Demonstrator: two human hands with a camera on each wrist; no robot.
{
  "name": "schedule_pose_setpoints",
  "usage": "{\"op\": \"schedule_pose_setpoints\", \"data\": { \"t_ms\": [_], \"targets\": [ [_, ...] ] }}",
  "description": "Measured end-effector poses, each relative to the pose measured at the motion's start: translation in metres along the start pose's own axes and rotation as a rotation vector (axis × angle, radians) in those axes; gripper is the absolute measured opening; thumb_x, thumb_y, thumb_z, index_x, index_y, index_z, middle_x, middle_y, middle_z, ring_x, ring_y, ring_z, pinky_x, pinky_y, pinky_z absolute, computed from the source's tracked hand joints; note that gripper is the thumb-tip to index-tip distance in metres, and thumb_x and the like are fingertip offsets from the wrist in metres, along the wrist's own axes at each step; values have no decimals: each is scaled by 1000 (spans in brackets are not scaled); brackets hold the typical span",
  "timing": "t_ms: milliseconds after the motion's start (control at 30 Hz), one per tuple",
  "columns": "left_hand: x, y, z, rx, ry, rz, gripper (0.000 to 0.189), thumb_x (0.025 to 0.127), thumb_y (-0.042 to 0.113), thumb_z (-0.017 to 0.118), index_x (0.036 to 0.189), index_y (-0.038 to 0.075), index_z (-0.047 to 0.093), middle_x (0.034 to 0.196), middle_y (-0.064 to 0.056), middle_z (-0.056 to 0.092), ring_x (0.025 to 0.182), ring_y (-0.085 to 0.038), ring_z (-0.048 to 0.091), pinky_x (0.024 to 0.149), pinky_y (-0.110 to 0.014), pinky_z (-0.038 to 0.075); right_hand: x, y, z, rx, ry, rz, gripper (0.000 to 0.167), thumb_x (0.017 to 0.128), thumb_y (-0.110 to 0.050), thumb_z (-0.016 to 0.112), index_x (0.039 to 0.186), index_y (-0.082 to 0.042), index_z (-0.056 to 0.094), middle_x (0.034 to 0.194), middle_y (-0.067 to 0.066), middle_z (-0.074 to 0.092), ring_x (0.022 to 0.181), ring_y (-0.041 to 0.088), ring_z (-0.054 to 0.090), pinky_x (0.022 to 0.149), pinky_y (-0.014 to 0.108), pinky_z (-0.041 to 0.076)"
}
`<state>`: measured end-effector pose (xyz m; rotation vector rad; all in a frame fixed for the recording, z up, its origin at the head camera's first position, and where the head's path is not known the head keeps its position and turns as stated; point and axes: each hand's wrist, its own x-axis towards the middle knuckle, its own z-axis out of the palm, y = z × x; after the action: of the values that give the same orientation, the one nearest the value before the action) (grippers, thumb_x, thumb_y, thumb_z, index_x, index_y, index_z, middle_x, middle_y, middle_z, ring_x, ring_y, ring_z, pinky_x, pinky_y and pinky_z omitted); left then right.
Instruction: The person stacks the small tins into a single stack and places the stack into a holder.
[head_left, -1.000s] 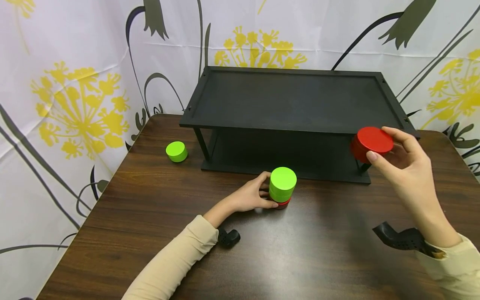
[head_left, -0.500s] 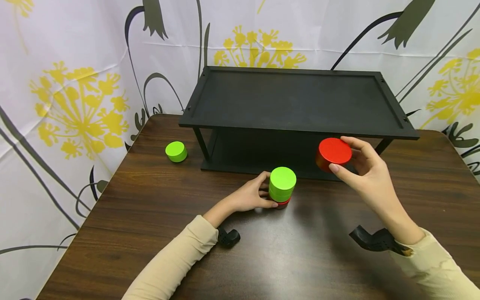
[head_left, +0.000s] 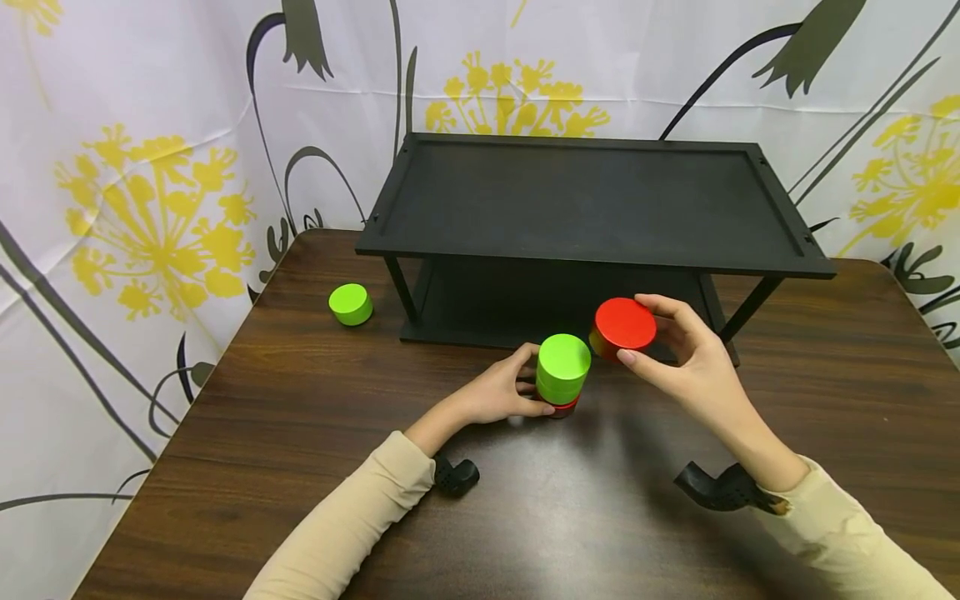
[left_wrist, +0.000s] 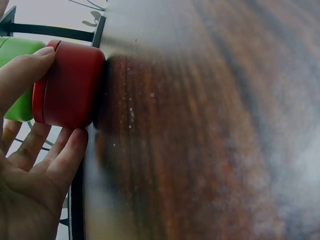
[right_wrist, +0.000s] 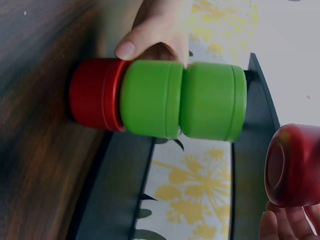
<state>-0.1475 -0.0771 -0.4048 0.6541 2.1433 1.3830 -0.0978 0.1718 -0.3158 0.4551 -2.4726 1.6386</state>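
In the middle of the table stands a stack of small lidded canisters: a red canister [right_wrist: 95, 95] at the bottom, a green canister [right_wrist: 150, 97] on it and another green canister [right_wrist: 212, 100] on top. My left hand [head_left: 498, 392] grips the stack low from its left side, thumb against the bottom red canister [left_wrist: 72, 85] near its lid seam, fingers round its far side. Just right of the stack's top, my right hand [head_left: 693, 354] holds a second red canister [head_left: 625, 325] upright in the air between thumb and fingers.
Behind the stack is a black two-level shelf [head_left: 585, 200] with a raised rim. To its left a lone green canister [head_left: 351, 305] sits on the brown wooden table [head_left: 300, 400]. A flower-patterned curtain [head_left: 165, 83] hangs behind, and each wrist carries a black camera mount [head_left: 723, 487].
My right hand has carried its red canister leftward and lower, from the shelf's right end to beside the stack. The left hand and the stack have stayed in place.
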Motion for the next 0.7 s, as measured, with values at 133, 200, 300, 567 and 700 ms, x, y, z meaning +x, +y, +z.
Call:
{"op": "schedule_pose_setpoints", "data": {
  "t_ms": [133,200,300,567,700],
  "targets": [
    [0,0,0,-2,2,3,69,81,8,75,137,10,33,139,-13,45,130,-30,51,104,-35,49,0,2,6,12,-28,15,58,83,-5,72,135,-9,47,117,-16,58,103,-2,59,85,7,49],
    [0,-1,0,-2,2,8,69,82,7,75,137,10,33,139,-13,45,130,-30,51,104,-35,49,0,3,9,17,-40,18,59,83,-5,73,136,-9,47,118,-15,58,103,-2,59,85,8,49],
    [0,0,0,1,2,7,70,81,7,75,137,10,33,139,-13,45,130,-30,51,104,-35,49,0,4,13,29,-61,27,59,83,-6,73,136,-9,46,119,-14,57,104,0,59,84,10,51],
    [-1,0,0,12,9,18,70,81,9,75,137,10,33,137,-13,47,128,-30,52,103,-34,49,3,7,23,46,-103,33,59,83,-8,73,136,-11,47,123,-4,57,103,2,61,82,15,55],
    [-1,1,0,5,6,15,70,81,8,75,137,10,33,138,-12,47,128,-29,52,104,-35,49,3,9,27,64,-113,38,59,83,-8,73,136,-11,46,124,-1,57,103,2,61,81,17,56]
  ]
}}
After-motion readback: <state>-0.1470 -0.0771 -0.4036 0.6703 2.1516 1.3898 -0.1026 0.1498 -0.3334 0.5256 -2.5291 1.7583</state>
